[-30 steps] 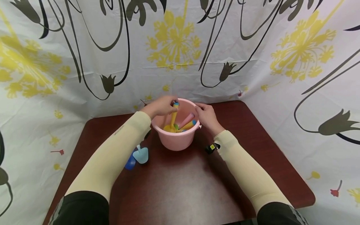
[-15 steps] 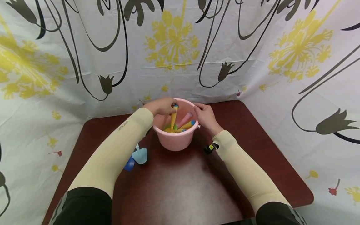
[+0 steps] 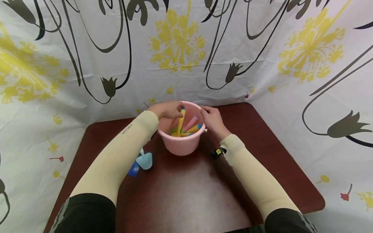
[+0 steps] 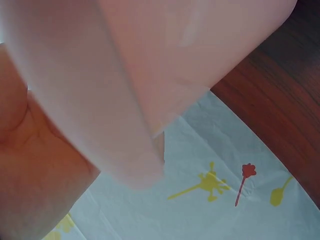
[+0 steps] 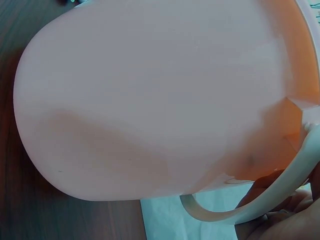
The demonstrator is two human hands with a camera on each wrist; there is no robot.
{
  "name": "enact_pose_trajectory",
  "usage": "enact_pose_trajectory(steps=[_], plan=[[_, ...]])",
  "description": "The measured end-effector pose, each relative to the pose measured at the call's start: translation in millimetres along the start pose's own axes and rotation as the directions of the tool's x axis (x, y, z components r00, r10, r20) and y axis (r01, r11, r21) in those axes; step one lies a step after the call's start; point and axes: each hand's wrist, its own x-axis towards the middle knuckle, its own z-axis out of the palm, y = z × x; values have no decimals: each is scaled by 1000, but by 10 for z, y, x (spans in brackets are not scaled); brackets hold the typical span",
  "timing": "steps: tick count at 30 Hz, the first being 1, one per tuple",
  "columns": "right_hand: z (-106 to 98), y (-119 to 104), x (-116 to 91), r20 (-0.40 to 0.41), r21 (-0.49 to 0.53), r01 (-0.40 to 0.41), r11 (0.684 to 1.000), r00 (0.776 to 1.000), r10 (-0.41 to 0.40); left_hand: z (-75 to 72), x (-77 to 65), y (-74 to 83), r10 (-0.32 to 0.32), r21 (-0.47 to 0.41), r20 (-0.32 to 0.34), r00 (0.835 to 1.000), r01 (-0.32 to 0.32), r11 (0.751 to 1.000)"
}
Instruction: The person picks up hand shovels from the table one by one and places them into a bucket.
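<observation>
Taking the bucket's mouth as a clock, with twelve at the far side, a dark-blue toy piece (image 3: 133,169), partly hidden by the left sleeve (image 3: 128,142), and a light-blue toy shovel (image 3: 145,160) lie on the dark red-brown table (image 3: 189,187) toward seven to eight o'clock. The shovel's handle points toward eleven, its blade toward five. The left hand (image 3: 167,110) reaches over the rim at ten o'clock, fingers curled, grasping a yellow toy tool (image 3: 181,120) near its blue end. That tool stands steeply inside the pink bucket (image 3: 181,147), its long axis running from just past twelve down to just past six, blue end uppermost.

Right of it, a pink handle (image 3: 190,124) points between one and two. Two more yellow handles with blue ends lie lower: one (image 3: 193,129) toward two, the other (image 3: 186,134) about three. That makes three yellow handles and one pink, with a bit of green between them. At two o'clock the right hand (image 3: 214,120) grasps the rim; the right wrist view shows its fingers behind the bucket's curved bail (image 5: 275,195). A black wrist device (image 3: 218,152) sits toward four.
</observation>
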Motion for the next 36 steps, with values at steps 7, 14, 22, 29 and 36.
enact_pose_trajectory(steps=[7, 14, 22, 29, 36], plan=[[5, -2, 1, 4, 4, -8, 1000, 1000, 8, -14, -49, -20, 23, -12, -17, 1000, -23, 1000], [27, 1, 3, 0, -3, -25, 1000, 1000, 25, -64, -235, -58, 67, -96, -71, 995, -73, 993], [29, -8, 4, -5, 15, -26, 1000, 1000, 26, -178, -572, -233, 98, -220, -202, 975, -142, 965], [24, 10, 6, -5, 3, -16, 1000, 1000, 16, -160, -829, -502, 125, -381, -345, 930, -260, 887], [26, 15, 0, -10, -2, 1, 1000, 1000, -1, -40, -1093, -756, 75, -487, -420, 904, -294, 822]])
